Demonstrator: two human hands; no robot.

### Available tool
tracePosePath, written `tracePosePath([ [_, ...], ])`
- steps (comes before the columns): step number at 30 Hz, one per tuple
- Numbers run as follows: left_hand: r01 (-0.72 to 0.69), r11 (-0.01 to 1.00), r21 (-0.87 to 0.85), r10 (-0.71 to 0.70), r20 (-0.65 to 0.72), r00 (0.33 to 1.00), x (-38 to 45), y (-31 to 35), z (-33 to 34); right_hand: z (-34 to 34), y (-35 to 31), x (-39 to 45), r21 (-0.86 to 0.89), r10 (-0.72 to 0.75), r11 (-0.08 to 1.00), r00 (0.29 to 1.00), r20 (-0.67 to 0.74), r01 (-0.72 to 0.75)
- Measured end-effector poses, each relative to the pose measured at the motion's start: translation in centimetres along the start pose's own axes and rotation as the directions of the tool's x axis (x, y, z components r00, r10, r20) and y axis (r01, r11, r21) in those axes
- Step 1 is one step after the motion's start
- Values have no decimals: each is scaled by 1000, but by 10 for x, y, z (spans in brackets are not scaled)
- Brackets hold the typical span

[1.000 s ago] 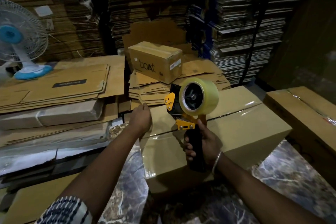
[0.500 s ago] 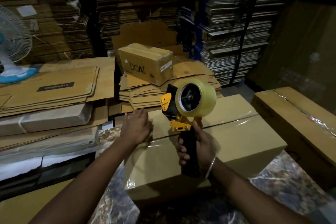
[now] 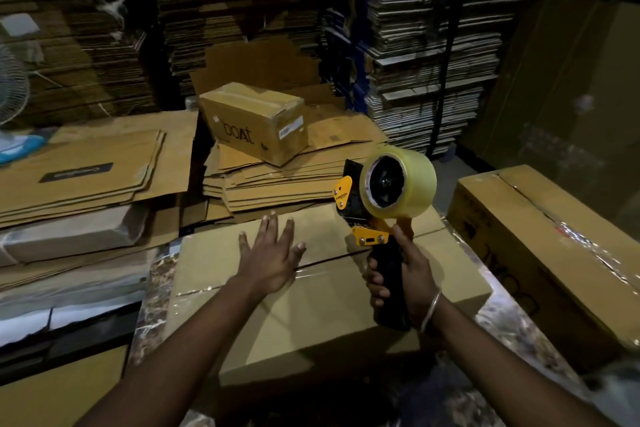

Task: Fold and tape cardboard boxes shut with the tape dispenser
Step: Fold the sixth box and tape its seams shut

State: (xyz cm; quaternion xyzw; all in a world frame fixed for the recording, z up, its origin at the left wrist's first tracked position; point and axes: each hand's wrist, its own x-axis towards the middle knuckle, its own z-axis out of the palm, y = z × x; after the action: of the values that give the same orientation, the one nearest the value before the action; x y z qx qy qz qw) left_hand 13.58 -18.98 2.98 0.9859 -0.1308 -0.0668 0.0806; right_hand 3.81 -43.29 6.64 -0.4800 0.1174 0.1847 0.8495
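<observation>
At the far left a fan (image 3: 12, 90) stood behind flattened cardboard sheets (image 3: 79, 170), and further in a small sealed box (image 3: 254, 123) sat on another pile of flats. In front of the person lay the cardboard box (image 3: 311, 288) on the marble-patterned table (image 3: 152, 302), its top flaps closed, with glossy tape visible along the left part of the centre seam. The left hand (image 3: 268, 258) was spread flat, fingers straight, over the seam — pressing or just above it, I could not tell which. The right hand (image 3: 401, 274) was wrapped around the black handle of the tape dispenser (image 3: 384, 201), held upright clear of the box, its clear roll facing the camera. This looked like the smoothing step after a pass of tape; the next move likely called for bringing the dispenser down to the seam or turning the box. Another taped box (image 3: 540, 253) lay at the right.
</observation>
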Motion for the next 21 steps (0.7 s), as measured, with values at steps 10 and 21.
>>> tracePosePath([
  [10, 44, 999, 29, -44, -17, 999, 32, 107, 19, -72, -45, -2, 43, 54, 998, 997, 52, -56],
  [21, 62, 998, -28, -65, -123, 990, 73, 184, 31, -130, -77, -6, 3, 46, 999, 995, 88, -47],
])
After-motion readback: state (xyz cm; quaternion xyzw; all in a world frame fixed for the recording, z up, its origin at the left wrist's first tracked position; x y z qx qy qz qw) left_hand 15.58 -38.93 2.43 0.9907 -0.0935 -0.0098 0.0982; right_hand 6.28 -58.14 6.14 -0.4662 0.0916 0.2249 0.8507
